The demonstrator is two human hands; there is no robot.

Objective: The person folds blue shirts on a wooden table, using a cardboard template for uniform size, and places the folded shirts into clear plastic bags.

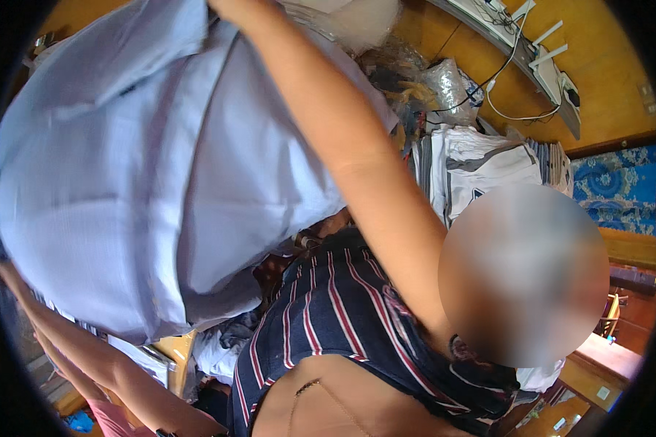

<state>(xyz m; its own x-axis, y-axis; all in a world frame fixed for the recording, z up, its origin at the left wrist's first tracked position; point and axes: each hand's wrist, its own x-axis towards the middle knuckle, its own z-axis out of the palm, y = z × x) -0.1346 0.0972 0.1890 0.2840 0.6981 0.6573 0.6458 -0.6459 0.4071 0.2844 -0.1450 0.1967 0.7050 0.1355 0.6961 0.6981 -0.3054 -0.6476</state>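
A large light-blue garment is spread out in the air across the left and upper part of the view, with long seams and folds running down it. My right hand grips its upper edge, partly cut off by the top of the picture. The right arm stretches up in front of the cloth. At the far left rim, my left hand is closed at the garment's lower edge; its fingers are dim and mostly hidden. The cloth covers most of what lies behind it.
Folded white and grey clothes are stacked to the right, below clear plastic bags. Above them, cables and a white router sit on a shelf. A blue patterned cloth hangs at right. Another person's pink sleeve shows at lower left.
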